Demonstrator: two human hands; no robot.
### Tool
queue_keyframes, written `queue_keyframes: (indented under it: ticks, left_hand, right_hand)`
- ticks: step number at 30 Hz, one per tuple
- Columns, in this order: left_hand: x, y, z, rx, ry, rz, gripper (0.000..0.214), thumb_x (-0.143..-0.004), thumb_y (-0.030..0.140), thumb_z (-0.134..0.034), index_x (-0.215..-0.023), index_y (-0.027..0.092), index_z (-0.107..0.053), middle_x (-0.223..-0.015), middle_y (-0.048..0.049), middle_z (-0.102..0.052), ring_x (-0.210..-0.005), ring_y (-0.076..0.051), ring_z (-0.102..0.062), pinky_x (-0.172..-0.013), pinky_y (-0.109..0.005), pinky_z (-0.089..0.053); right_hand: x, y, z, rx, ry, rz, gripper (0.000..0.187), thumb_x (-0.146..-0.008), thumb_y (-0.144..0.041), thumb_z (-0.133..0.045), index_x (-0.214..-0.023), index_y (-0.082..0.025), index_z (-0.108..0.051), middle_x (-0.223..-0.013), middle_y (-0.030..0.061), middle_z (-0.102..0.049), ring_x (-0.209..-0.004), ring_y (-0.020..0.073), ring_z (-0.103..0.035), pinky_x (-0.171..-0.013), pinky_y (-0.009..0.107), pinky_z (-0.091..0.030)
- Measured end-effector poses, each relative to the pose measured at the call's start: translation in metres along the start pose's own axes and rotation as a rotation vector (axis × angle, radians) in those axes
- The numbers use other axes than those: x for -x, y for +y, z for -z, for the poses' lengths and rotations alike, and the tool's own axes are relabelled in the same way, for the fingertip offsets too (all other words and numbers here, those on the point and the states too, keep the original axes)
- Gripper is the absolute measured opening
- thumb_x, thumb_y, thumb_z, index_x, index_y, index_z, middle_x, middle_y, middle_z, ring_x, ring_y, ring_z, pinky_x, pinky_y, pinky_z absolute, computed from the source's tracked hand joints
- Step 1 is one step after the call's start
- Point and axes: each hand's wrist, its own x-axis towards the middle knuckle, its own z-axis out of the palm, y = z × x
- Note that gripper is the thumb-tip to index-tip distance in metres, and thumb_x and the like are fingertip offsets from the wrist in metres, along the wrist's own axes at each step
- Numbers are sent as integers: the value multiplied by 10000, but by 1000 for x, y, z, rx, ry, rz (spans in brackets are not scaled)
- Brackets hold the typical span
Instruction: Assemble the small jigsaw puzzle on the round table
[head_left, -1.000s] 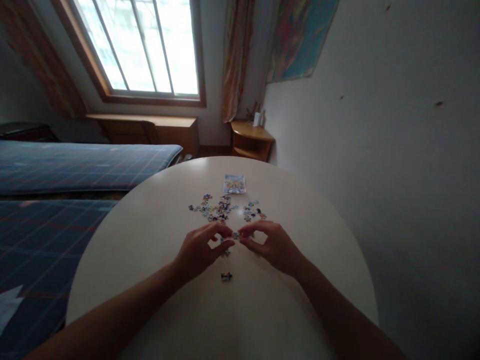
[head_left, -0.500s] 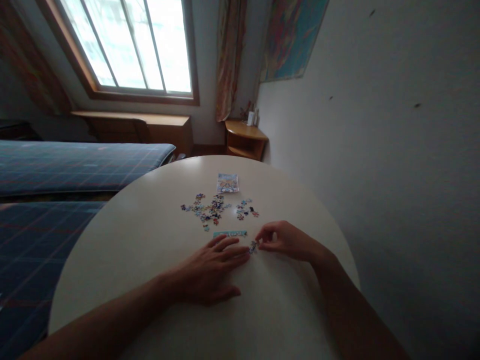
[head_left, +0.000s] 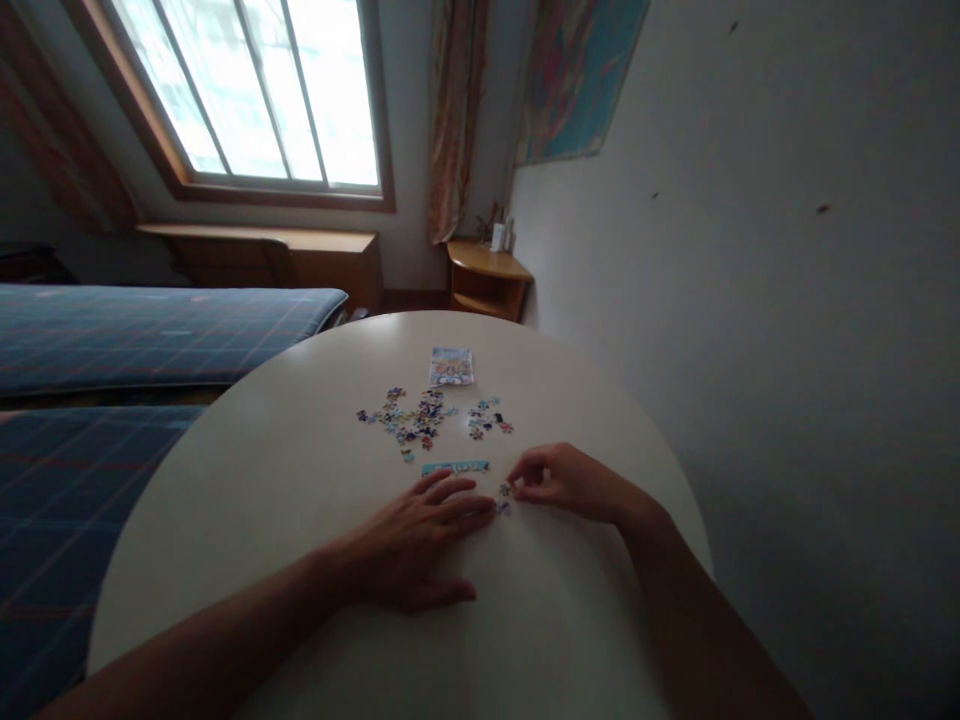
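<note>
On the round white table (head_left: 300, 500) my left hand (head_left: 420, 545) lies flat with its fingers spread. Its fingertips reach a small jigsaw piece (head_left: 502, 508). Just beyond that, my right hand (head_left: 562, 482) pinches another jigsaw piece (head_left: 505, 490) between thumb and forefinger, close to the tabletop. A joined teal strip of puzzle (head_left: 456, 467) runs above my left fingers, which cover part of its lower edge. Farther back lie a large loose heap of jigsaw pieces (head_left: 412, 418) and a smaller group of pieces (head_left: 489, 420) to its right.
A small printed picture packet (head_left: 451, 367) lies behind the heaps. To the left are plaid-covered beds (head_left: 165, 335). A wooden corner shelf (head_left: 491, 262) stands past the table's far edge, and a white wall (head_left: 750, 350) rises on the right.
The piece in my right fingers now sits slightly apart from the one at my left fingertips; before, they looked together. My left hand stays flat. The whole view has shifted slightly.
</note>
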Motion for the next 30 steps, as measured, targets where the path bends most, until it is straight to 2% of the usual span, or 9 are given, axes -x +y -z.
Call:
queue_keyframes:
  ticks: [3,9,24,27,30]
  left_hand:
    - [0,3,3,23,24,-33,716,-864,532,-597,-1469,217,-378,-1415,-84,-532,-1361,-323,-399,-1192,-501,-198]
    - [0,10,6,22,-11,-74,636,-892,534,-565,-1415,196,-434,-1341,-95,-586,-1297,-291,-459,-1210,-478,-127]
    - [-1,11,5,59,1,-88,646,-897,542,-559,-1437,219,-414,-1336,-97,-589,-1275,-300,-483,-1195,-503,-170]
    - [0,8,7,41,10,-80,601,-914,523,-548,-1427,236,-424,-1357,-100,-570,-1283,-294,-479,-1183,-503,-205]
    - [2,-2,11,-7,92,-10,522,-950,461,-521,-1420,253,-432,-1384,-100,-544,-1270,-289,-492,-1142,-507,-292]
  right_hand:
    - [-3,6,-6,-18,-43,17,204,-784,-291,-687,-930,-173,-766,-711,17,-670,-621,126,-555,-580,232,-391]
    - [-4,8,-12,-55,-79,41,210,-764,-300,-711,-926,-179,-764,-675,-8,-638,-601,113,-535,-573,224,-386]
    - [-2,1,-9,-32,-92,93,229,-791,-285,-687,-989,-190,-753,-692,-13,-616,-616,110,-533,-590,220,-402]
    - [-3,0,-10,-21,-9,93,268,-793,-304,-704,-1035,-194,-738,-755,8,-646,-665,126,-568,-623,232,-432]
    - [-12,1,-12,62,182,115,214,-835,-297,-668,-1009,-197,-740,-856,41,-672,-752,147,-598,-702,263,-459]
